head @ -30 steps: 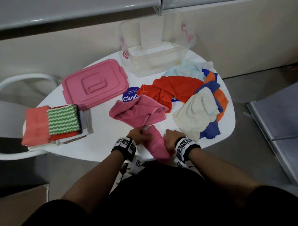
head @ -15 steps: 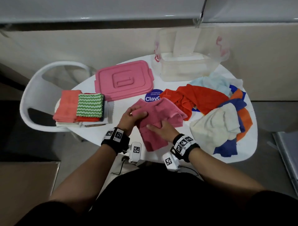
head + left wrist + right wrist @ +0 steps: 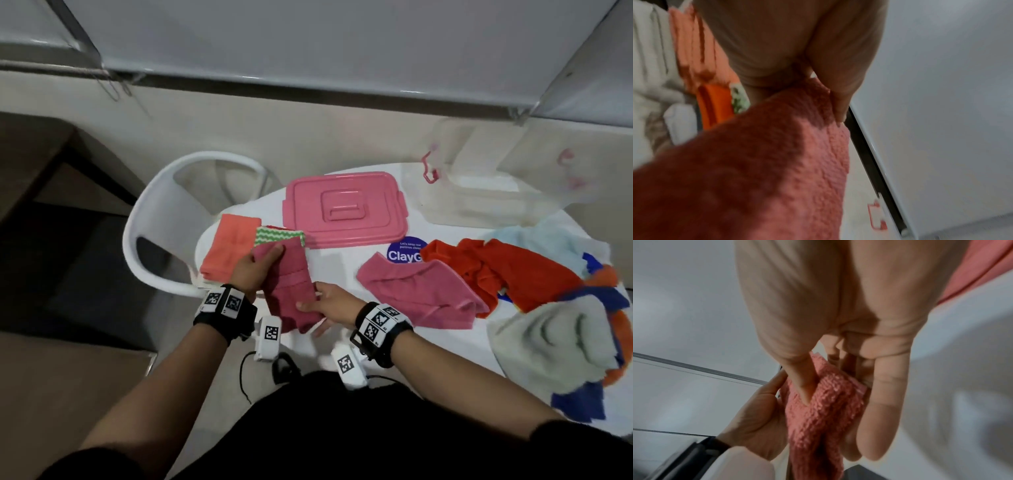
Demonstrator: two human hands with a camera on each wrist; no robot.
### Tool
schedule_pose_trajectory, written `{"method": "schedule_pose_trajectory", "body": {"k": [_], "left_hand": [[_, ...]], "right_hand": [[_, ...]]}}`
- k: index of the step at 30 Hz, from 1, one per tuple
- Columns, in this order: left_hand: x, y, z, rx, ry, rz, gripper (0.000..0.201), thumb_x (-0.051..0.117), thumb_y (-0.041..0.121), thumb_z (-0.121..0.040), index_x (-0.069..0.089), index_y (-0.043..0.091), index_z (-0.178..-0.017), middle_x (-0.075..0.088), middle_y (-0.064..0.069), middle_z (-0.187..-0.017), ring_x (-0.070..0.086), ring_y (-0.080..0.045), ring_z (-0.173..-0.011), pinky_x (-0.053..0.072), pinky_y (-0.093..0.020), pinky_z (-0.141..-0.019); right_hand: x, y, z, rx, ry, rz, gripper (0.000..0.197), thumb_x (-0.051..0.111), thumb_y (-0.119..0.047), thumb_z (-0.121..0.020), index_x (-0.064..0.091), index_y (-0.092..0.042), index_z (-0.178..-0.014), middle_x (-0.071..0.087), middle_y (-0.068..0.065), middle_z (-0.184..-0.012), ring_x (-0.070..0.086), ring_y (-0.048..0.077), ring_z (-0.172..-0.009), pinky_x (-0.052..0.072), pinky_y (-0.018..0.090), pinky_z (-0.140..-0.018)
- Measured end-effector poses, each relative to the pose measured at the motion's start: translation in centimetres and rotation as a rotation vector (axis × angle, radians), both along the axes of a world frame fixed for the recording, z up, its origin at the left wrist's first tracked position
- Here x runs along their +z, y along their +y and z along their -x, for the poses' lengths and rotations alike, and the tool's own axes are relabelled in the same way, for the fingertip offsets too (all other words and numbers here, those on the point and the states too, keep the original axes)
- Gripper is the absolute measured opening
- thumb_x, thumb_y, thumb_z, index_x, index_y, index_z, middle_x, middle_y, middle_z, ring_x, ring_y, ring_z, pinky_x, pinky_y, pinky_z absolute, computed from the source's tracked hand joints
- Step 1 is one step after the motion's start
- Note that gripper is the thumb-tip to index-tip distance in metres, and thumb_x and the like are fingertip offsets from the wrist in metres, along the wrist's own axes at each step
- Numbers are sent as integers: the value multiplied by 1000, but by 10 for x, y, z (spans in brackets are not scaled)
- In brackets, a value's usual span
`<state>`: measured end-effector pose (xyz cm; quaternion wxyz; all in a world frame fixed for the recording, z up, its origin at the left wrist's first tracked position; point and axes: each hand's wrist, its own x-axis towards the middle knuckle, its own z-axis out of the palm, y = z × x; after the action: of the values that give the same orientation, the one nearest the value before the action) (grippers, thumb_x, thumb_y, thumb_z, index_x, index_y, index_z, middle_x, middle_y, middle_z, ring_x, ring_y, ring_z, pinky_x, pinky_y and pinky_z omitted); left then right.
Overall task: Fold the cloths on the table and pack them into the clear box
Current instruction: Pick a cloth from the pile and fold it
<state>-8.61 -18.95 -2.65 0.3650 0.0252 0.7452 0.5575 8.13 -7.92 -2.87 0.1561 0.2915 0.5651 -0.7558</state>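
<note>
**Folding partly done, box not yet packed**

The left hand [image 3: 255, 270] and right hand [image 3: 329, 303] share one folded pink cloth [image 3: 291, 289], held just above the near edge of the white tabletop [image 3: 339, 267]. The left grip pinches the cloth's far end, thumb on top and fingers beneath; the right grip pinches the near end, thumb pressed into the pile while the other fingers lie fairly straight under it. The cloth reaches over the folded stack [image 3: 233, 246] at 9 o'clock on the tabletop, where a salmon cloth and a green zigzag cloth [image 3: 279, 235] already lie, so this piece looks about to join them.

Done so far, judging by how things lie: a few cloths folded and stacked, and this pink one folded.

Left to do: a second pink cloth [image 3: 421, 291] lies loose at the middle, and at 3 o'clock a heap remains of an orange-red cloth [image 3: 507, 270], a pale blue one, a cream cloth [image 3: 561, 339] and blue and orange pieces beneath. The clear box [image 3: 493, 192] stands at 1 o'clock; no coloured cloth shows through its walls. Its pink lid [image 3: 344, 209] rests off, at 12 o'clock. I would judge the task well short of halfway, with all the packing outstanding.
</note>
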Motion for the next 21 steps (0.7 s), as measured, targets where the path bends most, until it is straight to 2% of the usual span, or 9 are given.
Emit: {"method": "schedule_pose_trajectory", "body": {"k": [2, 4, 6, 8, 10, 13, 15, 17, 21], "left_hand": [[1, -11, 35, -13, -69, 79, 46, 78, 47, -73, 71, 11, -102, 74, -8, -95, 68, -22, -82, 55, -33, -75], [2, -21, 68, -110, -89, 158, 35, 75, 34, -73, 70, 10, -99, 72, -14, -98, 65, -28, -82, 53, -39, -77], [13, -24, 95, -208, -39, 146, 26, 71, 24, -68, 70, 12, -91, 72, -18, -97, 65, -29, -84, 53, -45, -83], [19, -23, 122, -232, 16, 36, 30, 68, 18, -65, 68, 11, -94, 71, -16, -93, 64, -27, -84, 53, -42, -83], [14, -17, 146, -227, 54, -25, 39, 71, 11, -71, 62, 6, -108, 68, -11, -93, 62, -27, -88, 52, -38, -81], [-10, -11, 169, -291, 177, 100, 55, 76, 25, -71, 55, 11, -119, 67, -8, -99, 64, -29, -93, 54, -42, -87], [-25, -12, 173, -365, 260, 217, 54, 77, 27, -78, 54, 13, -124, 66, -6, -104, 64, -29, -96, 52, -41, -89], [-36, -17, 174, -389, 318, 274, 50, 72, 27, -86, 52, 13, -129, 64, -6, -109, 60, -26, -97, 49, -37, -90], [-45, -24, 177, -355, 383, 214, 49, 64, 34, -90, 51, 15, -133, 65, -7, -116, 60, -25, -101, 47, -36, -94]], "right_hand": [[0, -15, 35, 0, 13, 17, 38, 67, -9, -92, 50, -5, -126, 63, 18, -120, 72, 25, -69, 59, 33, -52], [0, -28, 69, -15, 12, 27, 41, 66, -7, -92, 49, -5, -130, 64, 18, -122, 72, 26, -68, 59, 32, -53], [4, -40, 99, -41, 15, 37, 40, 65, -7, -93, 50, -7, -130, 64, 17, -122, 73, 30, -76, 61, 34, -57], [8, -47, 124, -110, 13, 46, 39, 64, -8, -93, 49, -9, -129, 64, 13, -121, 70, 38, -92, 62, 37, -62], [8, -52, 146, -201, -9, 50, 37, 65, -9, -93, 50, -11, -126, 62, 12, -125, 66, 41, -106, 62, 44, -69], [1, -53, 169, -181, -76, 7, 32, 67, -18, -92, 55, -17, -122, 66, 13, -122, 69, 39, -101, 53, 62, -87], [-1, -54, 174, -137, -116, 2, 32, 63, -16, -95, 54, -11, -126, 66, 18, -122, 68, 41, -101, 53, 58, -91], [-3, -54, 176, -102, -156, -18, 37, 59, -17, -98, 52, -2, -131, 65, 26, -120, 68, 42, -100, 56, 51, -88], [-4, -52, 175, 12, -126, -83, 43, 56, -25, -100, 49, 2, -131, 64, 31, -117, 72, 37, -92, 62, 31, -63]]}}
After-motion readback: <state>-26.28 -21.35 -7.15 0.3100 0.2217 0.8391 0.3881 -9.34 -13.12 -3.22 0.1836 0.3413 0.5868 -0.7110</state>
